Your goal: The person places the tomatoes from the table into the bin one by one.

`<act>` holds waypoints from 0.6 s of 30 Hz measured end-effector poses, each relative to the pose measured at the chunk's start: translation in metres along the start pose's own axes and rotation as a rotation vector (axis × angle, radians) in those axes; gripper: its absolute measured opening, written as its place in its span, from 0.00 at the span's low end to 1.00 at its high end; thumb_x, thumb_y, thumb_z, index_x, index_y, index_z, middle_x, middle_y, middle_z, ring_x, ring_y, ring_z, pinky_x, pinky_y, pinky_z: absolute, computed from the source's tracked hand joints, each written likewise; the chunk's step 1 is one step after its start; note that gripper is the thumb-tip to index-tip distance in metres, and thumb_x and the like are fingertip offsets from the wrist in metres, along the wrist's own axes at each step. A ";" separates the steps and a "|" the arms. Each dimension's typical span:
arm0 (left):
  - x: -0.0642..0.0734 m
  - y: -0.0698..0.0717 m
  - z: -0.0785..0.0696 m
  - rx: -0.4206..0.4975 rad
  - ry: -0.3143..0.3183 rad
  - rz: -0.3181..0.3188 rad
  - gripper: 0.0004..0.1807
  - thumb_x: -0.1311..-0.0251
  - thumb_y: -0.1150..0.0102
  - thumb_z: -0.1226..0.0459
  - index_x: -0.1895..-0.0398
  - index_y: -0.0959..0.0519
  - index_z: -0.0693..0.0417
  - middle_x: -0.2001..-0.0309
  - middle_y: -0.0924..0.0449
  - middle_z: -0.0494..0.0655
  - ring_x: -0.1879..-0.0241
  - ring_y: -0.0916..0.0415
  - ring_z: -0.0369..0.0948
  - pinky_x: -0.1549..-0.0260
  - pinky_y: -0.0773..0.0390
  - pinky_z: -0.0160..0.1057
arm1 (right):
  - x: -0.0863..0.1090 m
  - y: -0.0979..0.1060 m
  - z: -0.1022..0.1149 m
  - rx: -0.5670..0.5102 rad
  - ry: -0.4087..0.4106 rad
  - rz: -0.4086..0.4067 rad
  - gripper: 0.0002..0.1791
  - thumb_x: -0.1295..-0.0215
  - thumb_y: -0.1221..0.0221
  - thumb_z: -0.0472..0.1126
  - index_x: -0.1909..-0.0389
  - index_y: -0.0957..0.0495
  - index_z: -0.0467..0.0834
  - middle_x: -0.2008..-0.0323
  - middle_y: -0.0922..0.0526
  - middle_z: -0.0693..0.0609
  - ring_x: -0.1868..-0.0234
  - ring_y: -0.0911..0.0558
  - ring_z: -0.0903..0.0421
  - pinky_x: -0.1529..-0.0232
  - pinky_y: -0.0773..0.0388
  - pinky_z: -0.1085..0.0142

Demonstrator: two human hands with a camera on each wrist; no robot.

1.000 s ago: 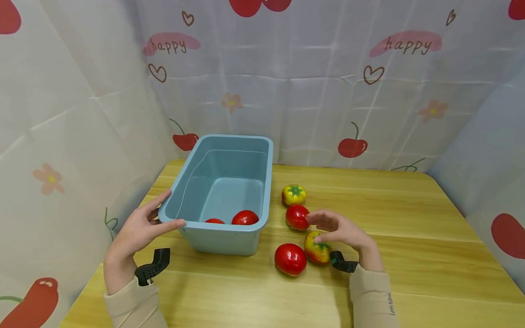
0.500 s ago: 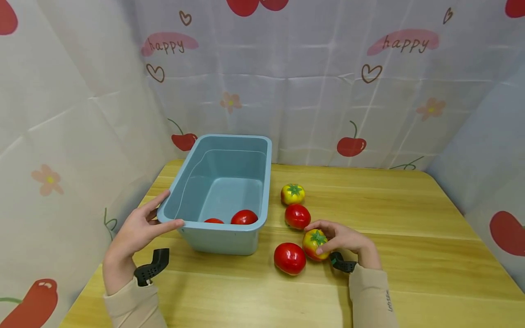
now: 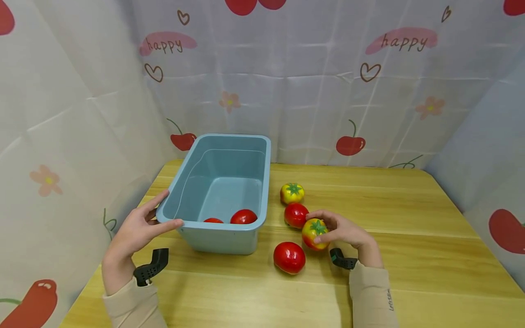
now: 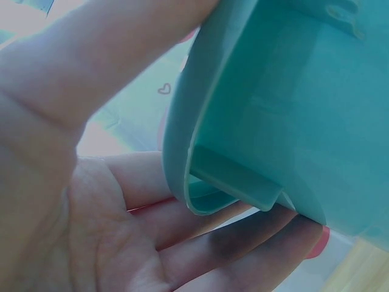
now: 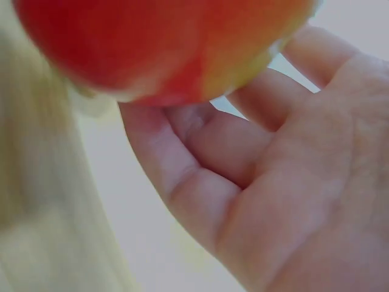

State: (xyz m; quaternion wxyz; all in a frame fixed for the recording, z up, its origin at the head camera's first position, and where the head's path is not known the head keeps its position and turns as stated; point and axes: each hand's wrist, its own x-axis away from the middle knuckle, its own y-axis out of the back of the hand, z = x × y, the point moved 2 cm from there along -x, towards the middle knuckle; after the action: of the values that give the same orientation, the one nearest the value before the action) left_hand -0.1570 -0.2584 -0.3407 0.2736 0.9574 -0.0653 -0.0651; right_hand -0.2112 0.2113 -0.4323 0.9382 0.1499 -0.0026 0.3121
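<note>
Two hands: both over the wooden bench, beige sleeves at the wrists.
Left hand: at near left corner of blue tub; thumb laid along the near rim, fingers stretched up the outer left wall; in the wrist view, straight fingers under the rim lip, palm open against the tub.
Right hand: low over the bench, right of the tub; fingers curled round yellow-red tomato, thumb on the near side, fingertips over the far side.
Yellow-red tomato: green stalk up, between two red ones; whether lifted off the bench, cannot tell.
Loose fruit: red tomato just behind the gripped one; larger red tomato nearer the camera; yellow tomato farthest back.
Inside tub: two red tomatoes against the near wall.
</note>
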 end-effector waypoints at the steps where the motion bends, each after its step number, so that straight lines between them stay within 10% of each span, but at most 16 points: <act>1: 0.000 0.000 0.000 0.000 0.000 0.000 0.46 0.44 0.34 0.57 0.26 0.49 0.50 0.34 0.40 0.57 0.48 0.27 0.42 0.61 0.24 0.29 | 0.000 0.000 0.003 -0.001 -0.001 -0.013 0.34 0.45 0.34 0.39 0.38 0.35 0.39 0.40 0.33 0.42 0.45 0.34 0.44 0.47 0.30 0.59; 18: 0.000 0.000 -0.002 0.025 0.006 0.010 0.46 0.44 0.34 0.57 0.26 0.50 0.50 0.32 0.42 0.56 0.46 0.28 0.47 0.59 0.24 0.28 | 0.006 -0.003 0.046 0.045 0.144 -0.164 0.35 0.46 0.33 0.36 0.37 0.36 0.35 0.42 0.31 0.40 0.50 0.27 0.46 0.53 0.25 0.65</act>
State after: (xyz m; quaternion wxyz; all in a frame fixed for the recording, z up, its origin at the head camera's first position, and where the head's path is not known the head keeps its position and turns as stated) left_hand -0.1565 -0.2573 -0.3392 0.2621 0.9606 -0.0699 -0.0602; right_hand -0.2006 0.1989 -0.3888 0.9547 0.1478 0.0843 0.2440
